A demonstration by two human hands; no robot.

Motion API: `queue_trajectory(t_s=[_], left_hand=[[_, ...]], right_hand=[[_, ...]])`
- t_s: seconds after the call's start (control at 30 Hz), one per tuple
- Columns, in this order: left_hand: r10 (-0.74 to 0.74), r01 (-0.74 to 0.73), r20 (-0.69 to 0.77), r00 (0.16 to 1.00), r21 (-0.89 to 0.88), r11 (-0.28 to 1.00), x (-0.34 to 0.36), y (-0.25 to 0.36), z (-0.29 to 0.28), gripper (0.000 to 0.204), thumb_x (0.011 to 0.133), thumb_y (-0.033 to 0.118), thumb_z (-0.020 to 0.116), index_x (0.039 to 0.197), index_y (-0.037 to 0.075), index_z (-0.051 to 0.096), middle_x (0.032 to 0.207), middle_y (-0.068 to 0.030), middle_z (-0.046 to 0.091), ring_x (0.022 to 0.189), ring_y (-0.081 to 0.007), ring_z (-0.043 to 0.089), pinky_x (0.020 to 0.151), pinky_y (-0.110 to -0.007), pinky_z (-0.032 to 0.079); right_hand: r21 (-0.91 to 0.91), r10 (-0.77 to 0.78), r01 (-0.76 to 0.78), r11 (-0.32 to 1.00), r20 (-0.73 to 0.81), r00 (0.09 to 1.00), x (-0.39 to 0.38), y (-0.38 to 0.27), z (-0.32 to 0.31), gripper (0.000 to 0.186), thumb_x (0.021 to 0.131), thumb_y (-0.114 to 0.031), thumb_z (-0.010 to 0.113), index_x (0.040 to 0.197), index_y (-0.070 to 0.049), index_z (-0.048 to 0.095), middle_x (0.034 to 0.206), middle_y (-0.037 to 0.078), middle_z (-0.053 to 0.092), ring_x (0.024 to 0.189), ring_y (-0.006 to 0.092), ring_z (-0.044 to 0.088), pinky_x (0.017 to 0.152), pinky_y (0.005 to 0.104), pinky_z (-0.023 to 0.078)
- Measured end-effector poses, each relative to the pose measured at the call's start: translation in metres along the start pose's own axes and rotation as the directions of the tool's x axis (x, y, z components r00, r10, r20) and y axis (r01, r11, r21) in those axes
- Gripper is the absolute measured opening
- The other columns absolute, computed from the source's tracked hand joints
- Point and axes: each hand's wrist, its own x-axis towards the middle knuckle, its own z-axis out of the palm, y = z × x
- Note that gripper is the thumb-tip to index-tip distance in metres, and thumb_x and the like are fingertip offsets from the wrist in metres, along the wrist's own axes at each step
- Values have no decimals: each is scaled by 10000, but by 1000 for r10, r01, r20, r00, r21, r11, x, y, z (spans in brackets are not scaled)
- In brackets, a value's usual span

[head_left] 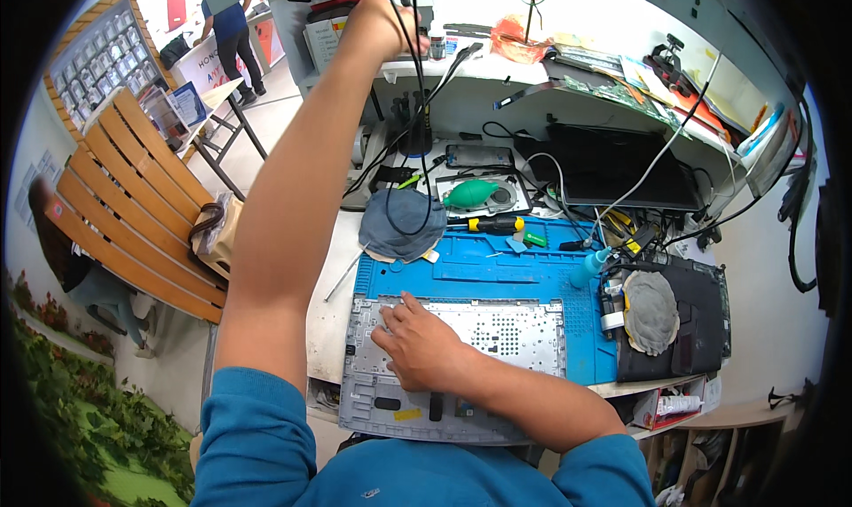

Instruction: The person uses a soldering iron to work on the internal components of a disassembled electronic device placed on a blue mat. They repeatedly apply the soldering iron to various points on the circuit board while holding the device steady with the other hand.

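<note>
My left hand (390, 23) is raised at the top edge beside hanging black cables (417, 90), its fingers closed round something I cannot make out; a bit of green shows above it. My right hand (408, 343) rests with fingers apart on a silver laptop chassis (524, 338) with a perforated metal plate. The chassis lies on the near edge of a blue work mat (586, 338). Above it are a grey round cloth pad (395, 219), a yellow-and-black screwdriver (497, 224), a green rubber blower (469, 192) and a thin metal tool (346, 276).
A blue bottle (586, 272) and dark laptop (697, 321) with a grey pad stand at the right. A black screen (612, 174) lies behind, below a cluttered shelf (479, 68). Two people (231, 37) (62, 250) are off left, beside a wooden slatted bench (133, 205).
</note>
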Motion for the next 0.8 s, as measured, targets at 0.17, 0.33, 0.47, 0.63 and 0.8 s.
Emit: queue_trajectory(t_s=[0.17,0.33,0.47,0.63,0.8], left_hand=[[92,-86,-14,996,243,966,34,-4,5,186,1044,99,618,1141,-33,704,940,-238,776,700,-349,788,553,-439,617],[569,-376,-70,819,684,625,52,-46,-13,250,1040,204,644,1191,56,777,909,-187,801,855,-352,806,807,-468,620],[521,-449,-52,852,439,778,36,-52,-12,222,1051,285,678,1129,134,820,970,-172,821,894,-401,790,813,-454,619],[673,-556,-53,738,517,650,-2,-47,-23,200,1084,210,687,1169,36,738,854,-96,795,761,-184,789,707,-327,593],[726,-574,-120,677,532,622,-25,-55,-28,229,1107,348,652,1149,141,738,895,-141,792,835,-375,784,769,-469,601]], right_hand=[[29,-3,7,1000,-130,992,-1,0,16,564,927,-327,726,1373,9,644,1409,295,636,1400,419,572,1315,582,294],[24,-17,22,999,-196,980,4,-2,21,576,873,-313,755,1338,15,662,1349,281,667,1371,409,588,1308,585,305],[28,2,3,1000,-186,983,3,1,27,600,882,-336,757,1354,20,654,1370,292,658,1384,413,582,1311,584,298],[-25,24,-24,999,5,1000,0,-1,5,609,1008,-388,690,1468,-3,587,1584,293,551,1495,425,510,1345,562,259],[-14,27,-27,1000,21,999,0,-2,4,614,1003,-385,701,1473,-8,582,1595,291,541,1501,426,504,1346,563,260]])
